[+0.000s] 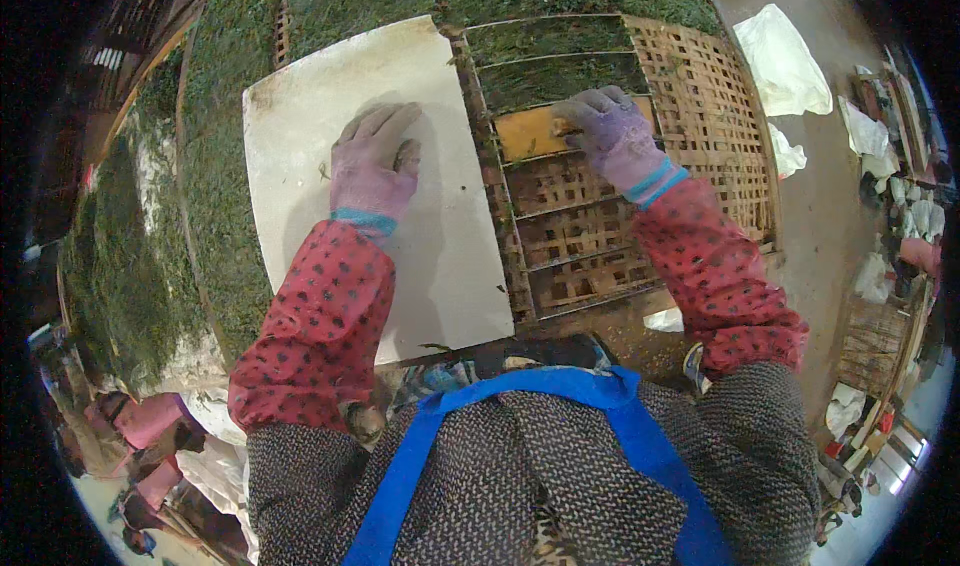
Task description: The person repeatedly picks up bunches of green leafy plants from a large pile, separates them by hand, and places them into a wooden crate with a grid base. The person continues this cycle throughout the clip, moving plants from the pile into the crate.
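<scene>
My left hand (pixel 375 153), in a lilac glove with grey fingers, is over a white board (pixel 435 251), its thumb apart from its fingers. Any contact beneath the palm is hidden. To the right of that board, my right hand (pixel 611 130), gloved alike, bends its fingers over an orange-yellow strip (pixel 525 132) in a slatted frame (pixel 517 243). Whether the fingertips grip the strip or only touch it cannot be made out. Shredded green plant matter (pixel 555 82) fills the frame's far slots. Woven lattice (pixel 570 183) shows through the near ones.
A woven bamboo-like tray (pixel 705 108) extends right of the frame. More green plant matter (pixel 352 10) covers the surfaces beyond and at left. White sacks (pixel 784 59) lie on the floor at right. Pink items (pixel 150 423) and a white sheet (pixel 217 476) are at lower left.
</scene>
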Motion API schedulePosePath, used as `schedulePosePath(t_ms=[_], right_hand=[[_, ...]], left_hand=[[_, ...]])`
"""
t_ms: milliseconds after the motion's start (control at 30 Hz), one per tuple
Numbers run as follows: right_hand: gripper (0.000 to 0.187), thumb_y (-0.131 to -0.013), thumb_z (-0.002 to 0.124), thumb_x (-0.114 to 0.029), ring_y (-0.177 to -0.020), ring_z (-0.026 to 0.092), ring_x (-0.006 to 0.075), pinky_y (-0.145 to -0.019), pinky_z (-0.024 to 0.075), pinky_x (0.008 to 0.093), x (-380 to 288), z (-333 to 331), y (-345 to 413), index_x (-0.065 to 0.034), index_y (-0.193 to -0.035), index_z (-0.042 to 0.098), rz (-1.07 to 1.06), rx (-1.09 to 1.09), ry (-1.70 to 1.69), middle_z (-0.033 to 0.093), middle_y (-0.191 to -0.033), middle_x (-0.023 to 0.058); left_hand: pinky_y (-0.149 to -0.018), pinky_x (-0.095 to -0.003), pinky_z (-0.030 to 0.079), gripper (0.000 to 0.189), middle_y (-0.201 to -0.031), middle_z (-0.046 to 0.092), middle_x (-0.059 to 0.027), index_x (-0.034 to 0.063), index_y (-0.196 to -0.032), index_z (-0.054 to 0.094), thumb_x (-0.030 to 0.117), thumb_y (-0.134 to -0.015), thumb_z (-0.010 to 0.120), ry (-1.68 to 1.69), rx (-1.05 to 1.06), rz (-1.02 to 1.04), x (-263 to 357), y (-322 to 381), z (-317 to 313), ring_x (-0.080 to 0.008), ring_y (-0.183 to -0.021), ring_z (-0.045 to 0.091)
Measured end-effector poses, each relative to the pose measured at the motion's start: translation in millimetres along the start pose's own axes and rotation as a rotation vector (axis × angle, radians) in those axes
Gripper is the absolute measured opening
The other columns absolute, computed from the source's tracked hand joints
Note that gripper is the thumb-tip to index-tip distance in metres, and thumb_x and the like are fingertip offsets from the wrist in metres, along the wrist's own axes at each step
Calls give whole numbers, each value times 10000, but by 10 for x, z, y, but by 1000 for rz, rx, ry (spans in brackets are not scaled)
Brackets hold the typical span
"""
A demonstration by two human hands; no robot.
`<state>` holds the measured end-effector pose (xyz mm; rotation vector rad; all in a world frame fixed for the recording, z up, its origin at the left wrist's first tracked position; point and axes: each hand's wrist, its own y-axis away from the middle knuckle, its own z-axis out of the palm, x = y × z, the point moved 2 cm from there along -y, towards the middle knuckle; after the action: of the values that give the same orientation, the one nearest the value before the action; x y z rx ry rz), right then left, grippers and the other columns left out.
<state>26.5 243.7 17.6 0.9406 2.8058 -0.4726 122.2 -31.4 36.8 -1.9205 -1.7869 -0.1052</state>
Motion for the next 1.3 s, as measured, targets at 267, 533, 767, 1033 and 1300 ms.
schedulePosePath(t_ms=[267,533,767,1033,1300], right_hand=[[343,-728,696,-208,-974,562,271,-871,455,385,178,217,21,-242,-1055,598,0,2,-1,601,-1037,18],[303,-772,638,-274,-1051,537,280,-912,436,401,88,117,-1,-241,-1072,614,102,-51,39,585,-1102,38],[417,-718,670,24,-970,589,244,-863,477,342,84,-280,155,-161,-1089,630,80,407,-410,629,-1015,40],[407,-770,632,104,-1021,592,160,-917,474,293,232,-309,169,-80,-1134,620,175,529,-660,638,-1110,47],[363,-757,685,-24,-994,594,250,-867,479,352,185,-467,200,-126,-1101,630,171,348,-461,628,-1041,61]], left_hand=[[-965,-426,427,401,-1123,621,-127,118,-1142,630,83,-743,625,-12,8,-6,2,-4,31,-344,-1107,542],[-963,-447,423,418,-1158,603,-149,121,-1171,611,74,-755,615,-46,37,54,-22,13,88,-360,-1101,540],[-789,-317,510,580,-1118,628,-118,142,-1324,494,68,-770,648,536,-198,-395,269,89,341,-207,-952,582],[-847,-413,483,896,-1026,648,-148,146,-1449,261,171,-702,755,-86,-347,-219,820,-73,428,-332,-959,612],[-586,-315,503,683,-842,627,-122,63,-1414,310,106,-822,646,1373,-332,-574,728,-469,83,-202,-694,612]])
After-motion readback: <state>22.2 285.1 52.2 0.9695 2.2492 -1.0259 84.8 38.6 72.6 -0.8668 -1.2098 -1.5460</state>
